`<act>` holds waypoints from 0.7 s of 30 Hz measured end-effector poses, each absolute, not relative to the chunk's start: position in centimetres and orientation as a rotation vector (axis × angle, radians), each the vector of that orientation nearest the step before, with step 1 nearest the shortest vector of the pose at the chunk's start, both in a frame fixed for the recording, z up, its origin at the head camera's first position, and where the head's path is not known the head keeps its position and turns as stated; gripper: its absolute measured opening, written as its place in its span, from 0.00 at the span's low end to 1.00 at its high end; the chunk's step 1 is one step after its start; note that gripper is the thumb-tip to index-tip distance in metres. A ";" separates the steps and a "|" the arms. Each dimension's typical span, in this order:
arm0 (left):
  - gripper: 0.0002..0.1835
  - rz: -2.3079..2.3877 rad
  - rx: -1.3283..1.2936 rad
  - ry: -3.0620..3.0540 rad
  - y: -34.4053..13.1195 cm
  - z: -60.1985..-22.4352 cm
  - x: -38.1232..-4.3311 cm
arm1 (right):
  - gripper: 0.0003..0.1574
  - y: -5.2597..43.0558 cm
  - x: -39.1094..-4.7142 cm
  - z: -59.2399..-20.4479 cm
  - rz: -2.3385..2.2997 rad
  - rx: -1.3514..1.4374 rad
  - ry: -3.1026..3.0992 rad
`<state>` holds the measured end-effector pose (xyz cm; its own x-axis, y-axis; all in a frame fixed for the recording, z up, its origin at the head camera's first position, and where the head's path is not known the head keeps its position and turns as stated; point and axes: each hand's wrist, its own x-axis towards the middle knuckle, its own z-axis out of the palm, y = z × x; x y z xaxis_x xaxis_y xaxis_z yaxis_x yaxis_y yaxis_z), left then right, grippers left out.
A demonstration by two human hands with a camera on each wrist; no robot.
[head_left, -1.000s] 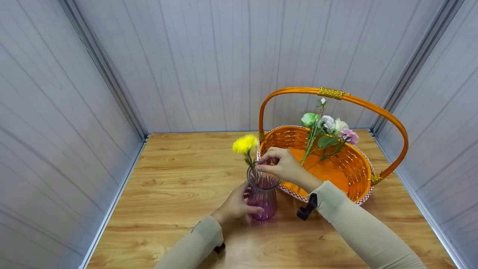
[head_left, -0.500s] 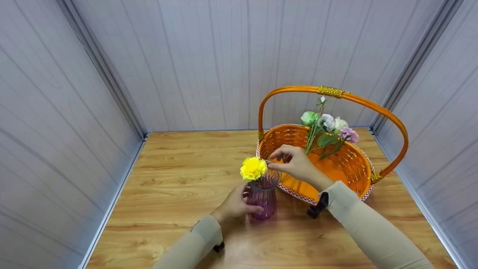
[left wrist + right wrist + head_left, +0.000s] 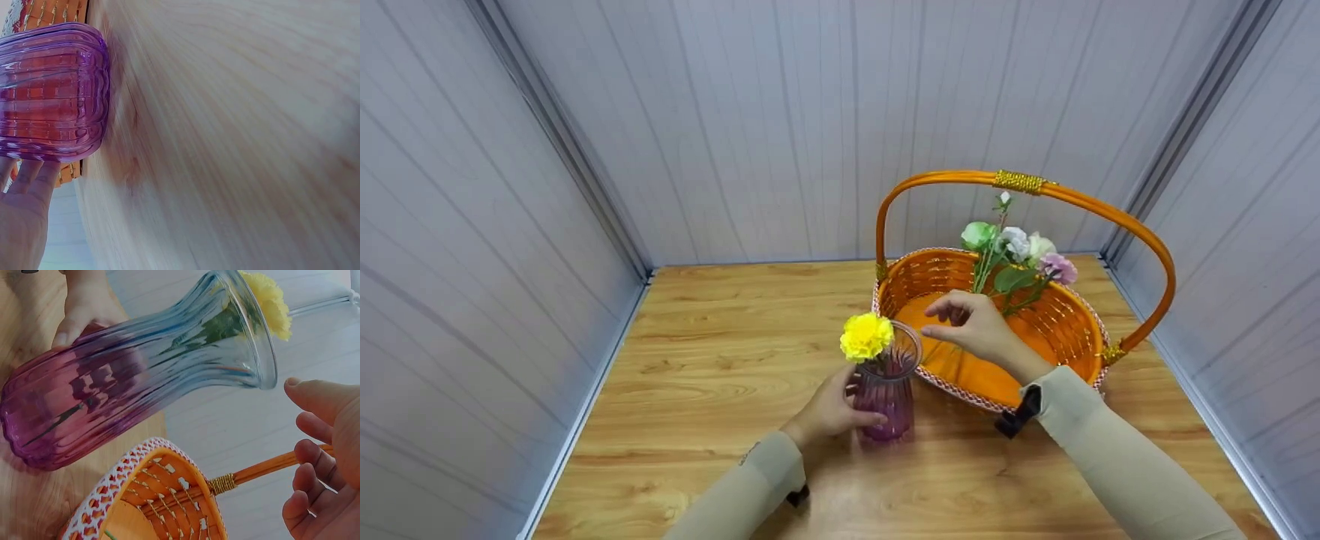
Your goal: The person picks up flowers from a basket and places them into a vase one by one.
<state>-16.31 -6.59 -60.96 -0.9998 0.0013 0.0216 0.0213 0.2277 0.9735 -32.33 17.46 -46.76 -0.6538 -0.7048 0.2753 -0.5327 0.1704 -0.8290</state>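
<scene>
A ribbed glass vase (image 3: pixel 887 401), clear at the top and purple at the base, stands upright on the table. My left hand (image 3: pixel 831 409) grips it from the left, thumb across the front and fingers behind. A yellow carnation (image 3: pixel 866 337) leans on the left of the vase's rim, its stem inside the glass, as the right wrist view shows. My right hand (image 3: pixel 979 330) hovers just right of the rim with loosely bent fingers, holding nothing and apart from the vase. Beneath and behind it is the orange wicker basket (image 3: pixel 934 271).
Green, white and pink artificial flowers (image 3: pixel 1015 244) lean on the basket's back rim, stems inside. A tall orange handle (image 3: pixel 1132 225) arches over the basket. Pale panelled walls (image 3: pixel 750 135) enclose the wooden table (image 3: pixel 720 345) at the back and both sides.
The yellow carnation has dropped lower into the vase and settled at its rim. My right hand has let it go and drawn away to the right. The left hand stays on the vase.
</scene>
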 end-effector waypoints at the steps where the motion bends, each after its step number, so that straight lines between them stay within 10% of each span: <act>1: 0.48 -1.945 -0.024 -2.447 -6.6 -61.0 -16.3 | 0.12 17.7 -32.4 -46.8 -1.488 -1.206 2.267; 21: 0.47 -1.951 -0.053 -2.431 -6.6 -61.1 -16.1 | 0.12 20.5 -35.2 -47.3 -1.573 -1.079 2.310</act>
